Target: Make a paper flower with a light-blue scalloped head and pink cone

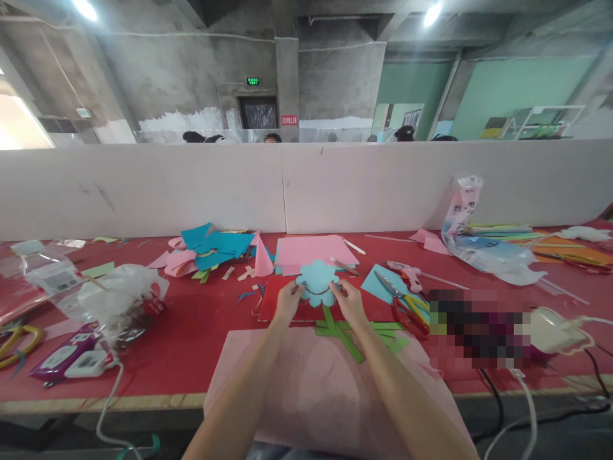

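A light blue paper flower (317, 281) with scalloped petals lies on a red sheet (268, 303) in the middle of the table. My left hand (288, 300) pinches its left edge and my right hand (349, 301) pinches its right edge. Green paper strips (352, 335), like a stem and leaves, lie crossed just below the flower, between my wrists. A large pink sheet (306, 383) lies under my forearms and hangs over the table's front edge.
Scissors (397, 297) and a glue gun (407, 276) lie right of the flower on a blue scrap. Pink sheets (311, 250) and blue offcuts (215, 246) lie behind. Plastic bags (119, 287) sit left, another bag (479, 246) right. A white partition (287, 185) backs the red table (182, 345).
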`<act>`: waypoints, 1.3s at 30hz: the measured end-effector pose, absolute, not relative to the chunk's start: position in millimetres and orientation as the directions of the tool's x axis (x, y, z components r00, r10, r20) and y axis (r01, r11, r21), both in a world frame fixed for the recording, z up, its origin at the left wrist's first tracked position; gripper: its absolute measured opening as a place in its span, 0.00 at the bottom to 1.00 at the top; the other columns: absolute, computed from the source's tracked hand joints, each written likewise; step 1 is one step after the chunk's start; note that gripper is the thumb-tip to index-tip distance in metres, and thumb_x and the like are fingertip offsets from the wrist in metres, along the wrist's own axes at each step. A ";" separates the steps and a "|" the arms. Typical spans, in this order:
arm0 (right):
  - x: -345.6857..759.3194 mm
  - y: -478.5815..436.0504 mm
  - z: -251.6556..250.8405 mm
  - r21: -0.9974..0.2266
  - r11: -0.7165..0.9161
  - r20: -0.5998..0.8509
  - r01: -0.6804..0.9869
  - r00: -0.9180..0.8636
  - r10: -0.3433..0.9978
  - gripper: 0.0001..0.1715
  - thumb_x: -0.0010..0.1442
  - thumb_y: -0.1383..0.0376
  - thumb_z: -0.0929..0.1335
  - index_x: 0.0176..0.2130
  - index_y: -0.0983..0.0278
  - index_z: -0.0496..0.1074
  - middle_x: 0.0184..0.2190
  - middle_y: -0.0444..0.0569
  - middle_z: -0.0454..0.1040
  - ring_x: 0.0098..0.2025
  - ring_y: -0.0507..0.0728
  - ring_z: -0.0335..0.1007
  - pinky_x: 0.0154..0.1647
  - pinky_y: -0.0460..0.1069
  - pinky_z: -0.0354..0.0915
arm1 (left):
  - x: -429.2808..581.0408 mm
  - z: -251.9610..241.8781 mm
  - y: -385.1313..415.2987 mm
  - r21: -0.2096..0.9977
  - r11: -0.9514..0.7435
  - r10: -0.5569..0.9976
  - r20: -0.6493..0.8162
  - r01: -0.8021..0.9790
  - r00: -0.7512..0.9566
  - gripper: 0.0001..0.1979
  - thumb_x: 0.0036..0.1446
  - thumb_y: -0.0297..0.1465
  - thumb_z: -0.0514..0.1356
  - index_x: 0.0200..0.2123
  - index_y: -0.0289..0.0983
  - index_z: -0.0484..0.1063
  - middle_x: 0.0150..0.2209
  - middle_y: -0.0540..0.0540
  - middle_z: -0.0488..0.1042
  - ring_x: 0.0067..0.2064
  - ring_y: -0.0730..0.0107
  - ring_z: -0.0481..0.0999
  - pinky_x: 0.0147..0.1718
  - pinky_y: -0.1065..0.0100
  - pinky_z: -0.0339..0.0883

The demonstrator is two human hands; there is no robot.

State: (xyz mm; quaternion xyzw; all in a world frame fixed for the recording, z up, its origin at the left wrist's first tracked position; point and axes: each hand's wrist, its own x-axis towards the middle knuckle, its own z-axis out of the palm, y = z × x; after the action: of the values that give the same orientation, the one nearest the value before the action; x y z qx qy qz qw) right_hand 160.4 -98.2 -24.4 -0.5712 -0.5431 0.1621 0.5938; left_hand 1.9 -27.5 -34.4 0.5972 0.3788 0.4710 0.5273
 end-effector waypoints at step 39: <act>176.1 -94.2 -35.1 -0.889 0.136 0.358 0.438 0.475 0.804 0.23 0.53 0.49 0.61 0.24 0.65 0.69 0.22 0.46 0.71 0.27 0.55 0.64 0.31 0.47 0.58 | -54.0 19.6 42.7 0.790 -0.389 0.778 0.557 0.474 -0.290 0.26 0.53 0.41 0.53 0.53 0.37 0.58 0.47 0.39 0.66 0.38 0.66 0.70 0.36 0.66 0.63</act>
State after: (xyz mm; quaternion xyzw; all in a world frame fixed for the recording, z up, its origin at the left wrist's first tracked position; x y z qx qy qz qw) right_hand 176.1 -94.2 -35.1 -0.6376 -0.4870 0.1590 0.5753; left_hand -54.0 42.7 19.6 0.5819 0.5380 0.5964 0.1273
